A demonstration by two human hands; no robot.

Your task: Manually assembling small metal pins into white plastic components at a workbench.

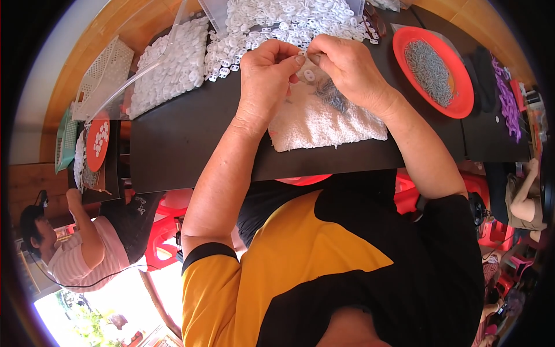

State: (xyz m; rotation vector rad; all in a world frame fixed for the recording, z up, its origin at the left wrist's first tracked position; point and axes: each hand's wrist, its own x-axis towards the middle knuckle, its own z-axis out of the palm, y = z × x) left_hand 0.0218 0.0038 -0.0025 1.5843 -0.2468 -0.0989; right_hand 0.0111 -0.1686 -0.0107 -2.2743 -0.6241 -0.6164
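My left hand (267,72) and my right hand (351,68) meet over a white towel (324,132) on the dark table. Thumb and fingers are pinched together on both; whatever sits in the pinches is too small and hidden to name. A white oval plastic piece with holes (309,76) shows just below the fingertips. Beside my right wrist, a small heap of thin grey pieces (332,95) lies on the towel. Beyond my hands spreads a big pile of white plastic pieces (277,26), some with dark markings.
A red plate (466,87) full of thin grey pieces is at the right, near purple strips (506,98). At the left are a bulging clear bag of white pieces (170,66) and a white perforated basket (107,69). Another person (95,243) sits further left by a smaller red plate (97,141).
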